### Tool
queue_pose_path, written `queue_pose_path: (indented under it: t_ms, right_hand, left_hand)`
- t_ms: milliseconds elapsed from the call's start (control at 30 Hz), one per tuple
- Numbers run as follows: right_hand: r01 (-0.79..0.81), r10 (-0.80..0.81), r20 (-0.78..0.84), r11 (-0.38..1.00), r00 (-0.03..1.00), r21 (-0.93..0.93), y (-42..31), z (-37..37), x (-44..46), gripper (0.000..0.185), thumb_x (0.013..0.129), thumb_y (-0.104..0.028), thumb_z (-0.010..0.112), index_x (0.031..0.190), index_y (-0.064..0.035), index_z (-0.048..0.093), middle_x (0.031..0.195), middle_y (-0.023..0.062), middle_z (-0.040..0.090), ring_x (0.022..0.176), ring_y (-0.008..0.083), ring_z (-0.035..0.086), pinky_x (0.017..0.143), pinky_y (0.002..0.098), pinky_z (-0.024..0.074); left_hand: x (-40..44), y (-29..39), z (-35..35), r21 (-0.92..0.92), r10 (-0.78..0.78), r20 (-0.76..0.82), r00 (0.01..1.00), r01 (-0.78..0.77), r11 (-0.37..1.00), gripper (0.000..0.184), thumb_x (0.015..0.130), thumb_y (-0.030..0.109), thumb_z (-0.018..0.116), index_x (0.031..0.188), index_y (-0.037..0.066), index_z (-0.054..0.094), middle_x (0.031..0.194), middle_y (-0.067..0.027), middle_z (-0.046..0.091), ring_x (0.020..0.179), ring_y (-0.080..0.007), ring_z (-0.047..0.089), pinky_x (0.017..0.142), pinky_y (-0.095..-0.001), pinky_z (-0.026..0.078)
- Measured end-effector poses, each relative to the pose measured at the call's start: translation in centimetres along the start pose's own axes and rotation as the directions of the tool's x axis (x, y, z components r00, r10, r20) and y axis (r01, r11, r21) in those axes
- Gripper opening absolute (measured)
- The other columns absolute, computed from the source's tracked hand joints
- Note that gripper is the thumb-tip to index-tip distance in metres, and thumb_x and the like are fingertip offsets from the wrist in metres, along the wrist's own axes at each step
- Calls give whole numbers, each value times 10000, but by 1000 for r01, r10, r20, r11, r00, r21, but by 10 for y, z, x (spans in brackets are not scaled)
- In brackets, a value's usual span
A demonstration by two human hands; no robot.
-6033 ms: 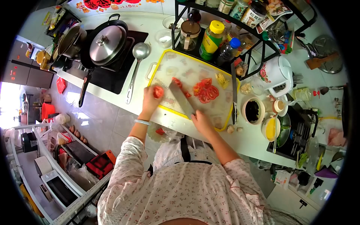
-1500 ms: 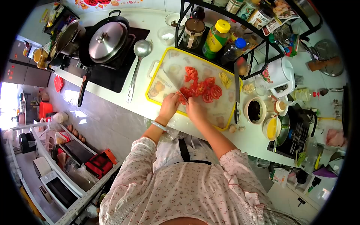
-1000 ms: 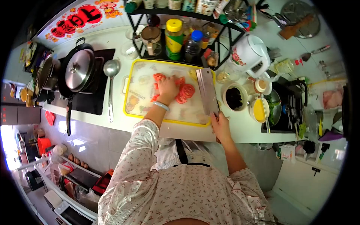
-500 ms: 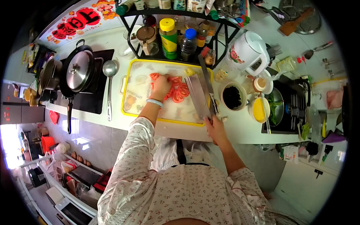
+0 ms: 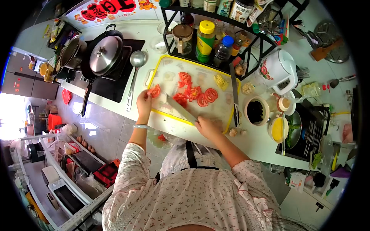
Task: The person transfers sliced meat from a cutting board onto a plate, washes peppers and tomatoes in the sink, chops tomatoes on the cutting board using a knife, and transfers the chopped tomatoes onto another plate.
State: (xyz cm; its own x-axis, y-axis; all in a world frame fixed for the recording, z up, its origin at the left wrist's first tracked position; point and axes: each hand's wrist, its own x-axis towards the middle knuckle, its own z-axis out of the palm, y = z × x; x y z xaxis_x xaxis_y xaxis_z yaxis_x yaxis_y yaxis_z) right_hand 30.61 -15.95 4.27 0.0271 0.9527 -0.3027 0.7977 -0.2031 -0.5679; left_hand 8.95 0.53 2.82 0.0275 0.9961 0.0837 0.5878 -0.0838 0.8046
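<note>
My left hand (image 5: 144,103) is at the near left edge of the yellow-rimmed cutting board (image 5: 165,73), its fingers closed on a tomato slice (image 5: 155,91). My right hand (image 5: 208,128) grips the handle of a cleaver (image 5: 181,110). The blade points left, low over the near part of the board, beside the cut tomato pieces (image 5: 194,93). Pale yellow shreds (image 5: 221,82) lie at the board's far right. A second, narrower knife (image 5: 234,90) rests along the right edge.
A spice rack (image 5: 216,67) with jars stands behind the board. To the left are a ladle (image 5: 135,71) and a lidded pan (image 5: 105,56). On the right stand a bowl of dark food (image 5: 256,111), a bowl of yellow liquid (image 5: 277,129) and a white jug (image 5: 275,71).
My left hand has moved from the tomato pile to the board's left edge with a slice. The cleaver has swung left over the board. The view has shifted.
</note>
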Motion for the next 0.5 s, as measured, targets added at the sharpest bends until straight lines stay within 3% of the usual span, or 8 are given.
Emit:
queue_pose_path:
  t_ms: [100,233,433,500]
  right_hand:
    - [-99,99,-19,995,995,-25,17,10,12,224,812,-262,469,769,-43,464,672,157,562,639,348,549,566,445,424]
    - [-97,99,-135,995,986,22,33,3,15,229,817,-269,463,778,-43,453,672,164,561,618,359,543,553,451,422]
    - [-37,46,-138,997,989,72,7,-27,12,214,827,-236,448,790,-25,443,682,181,565,619,367,544,553,455,423]
    - [-53,54,-123,999,991,11,6,-17,19,209,829,-230,443,797,-23,443,675,189,563,623,369,546,556,459,424]
  left_hand:
    - [-27,-4,8,-24,-12,48,999,13,1000,183,773,85,542,937,13,579,746,-108,588,631,-186,550,599,-277,440]
    - [-48,8,41,-94,-36,139,990,50,994,202,736,37,551,935,14,576,784,-113,578,648,-184,549,606,-273,446]
    - [-48,15,68,-126,23,171,985,-1,992,176,675,21,604,846,12,565,721,-129,561,633,-235,544,596,-305,452]
    - [-47,13,71,-109,31,179,983,-12,994,164,673,20,602,831,10,560,717,-134,558,641,-248,542,597,-316,448]
